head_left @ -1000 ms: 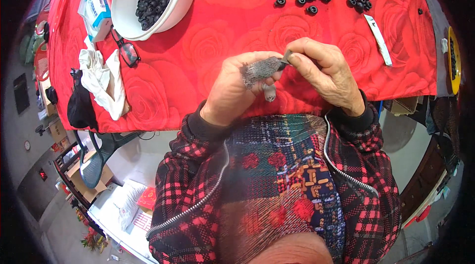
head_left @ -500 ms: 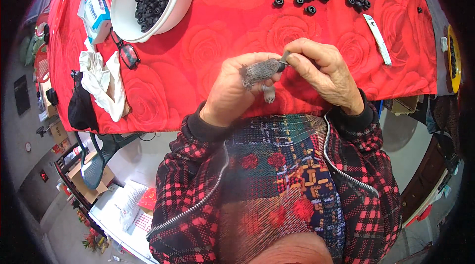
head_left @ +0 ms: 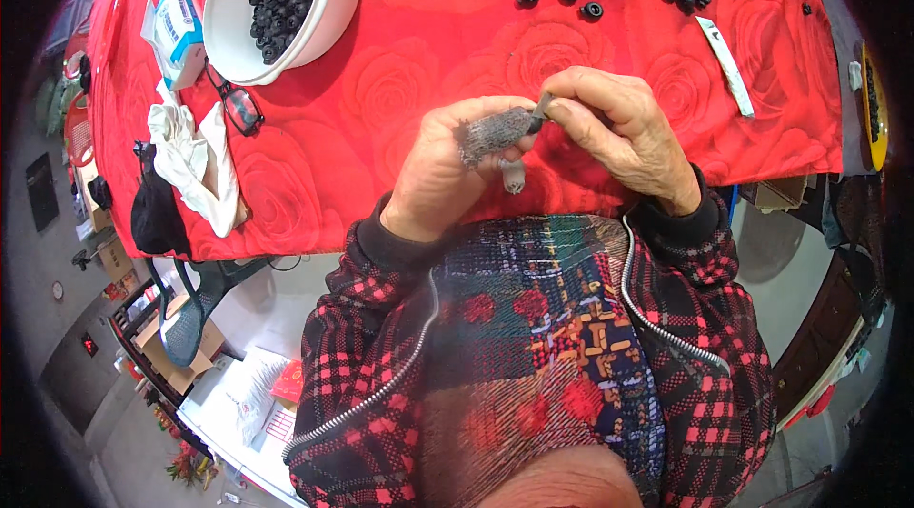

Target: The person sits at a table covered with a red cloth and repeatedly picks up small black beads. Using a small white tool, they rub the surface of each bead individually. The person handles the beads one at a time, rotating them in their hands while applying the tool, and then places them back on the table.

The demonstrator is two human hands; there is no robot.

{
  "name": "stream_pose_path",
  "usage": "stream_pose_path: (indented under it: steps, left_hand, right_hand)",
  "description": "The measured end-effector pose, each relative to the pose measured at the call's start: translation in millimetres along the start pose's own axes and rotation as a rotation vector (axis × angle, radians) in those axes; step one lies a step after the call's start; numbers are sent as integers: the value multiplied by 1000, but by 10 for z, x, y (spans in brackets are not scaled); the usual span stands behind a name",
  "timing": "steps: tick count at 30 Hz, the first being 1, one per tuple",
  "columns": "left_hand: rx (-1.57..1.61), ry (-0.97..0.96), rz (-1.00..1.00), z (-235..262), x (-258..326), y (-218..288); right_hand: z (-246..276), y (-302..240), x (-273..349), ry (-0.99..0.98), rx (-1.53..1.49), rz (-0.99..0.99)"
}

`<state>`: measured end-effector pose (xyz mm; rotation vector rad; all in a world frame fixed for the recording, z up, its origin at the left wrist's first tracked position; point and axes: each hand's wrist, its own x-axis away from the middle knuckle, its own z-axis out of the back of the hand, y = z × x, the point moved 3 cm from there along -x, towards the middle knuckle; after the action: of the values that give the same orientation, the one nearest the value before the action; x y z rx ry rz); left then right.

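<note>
My left hand (head_left: 427,165) is closed in front of me over the table, pinching a small black round part (head_left: 535,126). Frayed grey knit finger sleeves cover two of its digits: a dark one (head_left: 490,138) on top and a paler one (head_left: 513,178) below. Thumb and forefinger of my right hand (head_left: 628,137) grip a small flat grey blade-like piece (head_left: 543,105), its lower end against the black part. Fingers cover most of both small things, so the exact contact is hidden.
A red rose-patterned cloth (head_left: 400,89) covers the table. At far left stand a white bowl (head_left: 333,18) of black parts, a blue-white box (head_left: 176,27), eyeglasses (head_left: 243,111) and white gloves (head_left: 200,160). Loose black parts (head_left: 590,11) and a white packet (head_left: 725,70) lie at far right.
The grip of both hands stays nearly the same, with the blade-like piece still at the black part. The whole view has shifted slightly, moving table objects a little up and left.
</note>
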<state>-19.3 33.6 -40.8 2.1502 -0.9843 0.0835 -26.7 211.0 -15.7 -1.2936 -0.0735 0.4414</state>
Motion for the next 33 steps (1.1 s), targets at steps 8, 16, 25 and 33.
stream_pose_path:
  steps: [8, 16, 25, 33]
  left_hand:
    - [20, 94, 4, -34, -6, -3]
    - [199, 44, -35, -4, -42, -20]
    - [342, -17, 64, -138, 52, -61]
    - [207, 94, -50, -201, 104, -74]
  right_hand:
    - [-19, 20, 22, -88, -56, 25]
    - [67, -230, 49, 32, -238, 105]
    - [-146, -265, 25, 227, 244, 312]
    - [-183, -322, 136, 291, 530, 626]
